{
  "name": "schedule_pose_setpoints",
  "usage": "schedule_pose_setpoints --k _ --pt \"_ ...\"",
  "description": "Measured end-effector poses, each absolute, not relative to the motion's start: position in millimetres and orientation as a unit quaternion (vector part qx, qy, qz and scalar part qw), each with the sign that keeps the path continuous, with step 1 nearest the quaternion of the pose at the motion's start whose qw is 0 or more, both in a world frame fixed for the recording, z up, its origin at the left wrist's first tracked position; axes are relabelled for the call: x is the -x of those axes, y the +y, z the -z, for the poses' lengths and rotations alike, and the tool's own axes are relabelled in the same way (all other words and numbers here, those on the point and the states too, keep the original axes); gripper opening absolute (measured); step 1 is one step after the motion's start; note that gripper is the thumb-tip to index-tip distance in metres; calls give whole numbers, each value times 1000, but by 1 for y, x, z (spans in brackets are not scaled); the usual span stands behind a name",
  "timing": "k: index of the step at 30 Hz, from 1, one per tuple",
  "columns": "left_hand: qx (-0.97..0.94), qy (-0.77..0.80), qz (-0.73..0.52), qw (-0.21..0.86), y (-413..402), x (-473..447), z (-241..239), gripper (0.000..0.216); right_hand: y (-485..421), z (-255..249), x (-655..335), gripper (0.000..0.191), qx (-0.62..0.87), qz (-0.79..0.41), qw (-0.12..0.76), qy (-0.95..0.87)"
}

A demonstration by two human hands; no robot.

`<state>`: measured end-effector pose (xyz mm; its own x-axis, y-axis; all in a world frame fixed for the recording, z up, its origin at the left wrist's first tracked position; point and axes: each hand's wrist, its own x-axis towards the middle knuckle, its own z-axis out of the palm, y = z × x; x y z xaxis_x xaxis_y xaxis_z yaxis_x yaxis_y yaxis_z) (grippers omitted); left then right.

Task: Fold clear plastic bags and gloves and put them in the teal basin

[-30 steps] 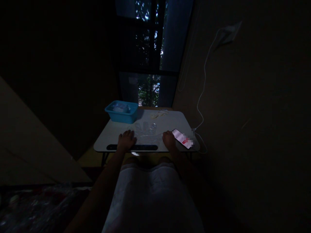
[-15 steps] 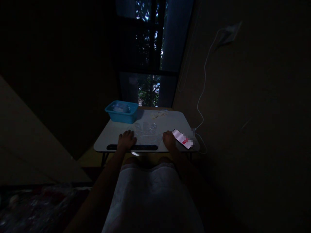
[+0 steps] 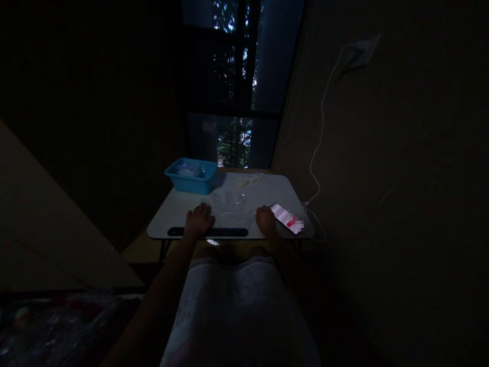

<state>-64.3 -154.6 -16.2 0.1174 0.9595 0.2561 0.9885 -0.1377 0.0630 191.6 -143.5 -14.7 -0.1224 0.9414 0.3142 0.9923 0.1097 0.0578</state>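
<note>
In a dim room my left hand (image 3: 199,220) lies flat on the small white table (image 3: 179,204), fingers spread, touching the left edge of a clear plastic glove (image 3: 231,209). The glove is spread out between both hands. At the glove's right edge rests my right hand (image 3: 265,220), fingers curled downward; whether it pinches the plastic is too dark to tell. A lit phone (image 3: 287,218) lies just right of that hand.
A blue plastic bin (image 3: 191,176) with pale contents stands at the table's back left. Small pale items (image 3: 250,179) lie at the back centre. A white cable (image 3: 318,148) runs from a wall socket (image 3: 361,51) down toward the phone. A black slot (image 3: 208,232) lines the near edge.
</note>
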Motion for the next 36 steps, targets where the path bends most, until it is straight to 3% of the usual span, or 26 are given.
schedule_pose_setpoints --k 36 --pt "742 -659 111 52 -157 63 13 50 -145 14 -192 25 657 124 99 -737"
